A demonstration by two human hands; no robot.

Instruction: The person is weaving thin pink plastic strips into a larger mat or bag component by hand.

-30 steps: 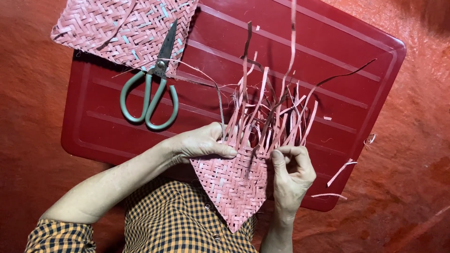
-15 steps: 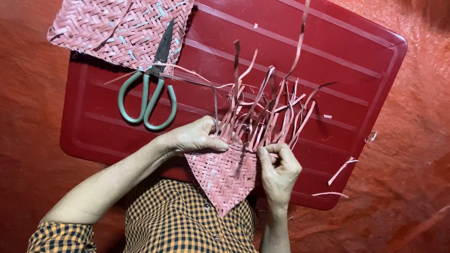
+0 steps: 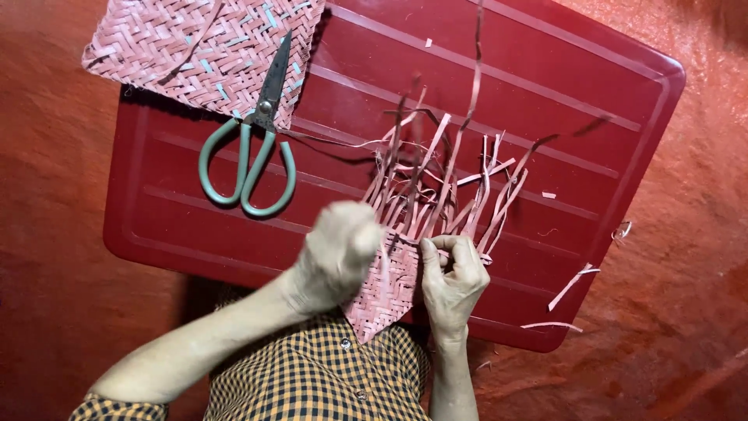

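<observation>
- Finished woven mat [image 3: 195, 51]: lies over the far left corner of the red tray [image 3: 592, 101], its upper part cut off by the frame edge.
- Green-handled scissors [image 3: 253, 148]: on the tray's left part, blades closed, tips resting on the mat, handles toward the person.
- Left hand [image 3: 336, 253]: blurred, over the tray's near edge, touching the left side of the half-woven pink piece [image 3: 386, 284]. Fingers appear curled; whether they pinch anything, cannot tell.
- Half-woven pink piece: at the middle of the tray's near edge. Long axis runs near to far; woven point aims at the checked shirt [image 3: 312, 374], overhanging the edge. Left part hidden behind the left hand.
- Loose strips [image 3: 444, 175]: fan away from the piece across the tray, some tips blurred.
- Right hand [image 3: 452, 277]: at the piece's right edge, fingers curled, pinching strips.
- Strip scraps [image 3: 573, 281]: near the tray's right near corner.
</observation>
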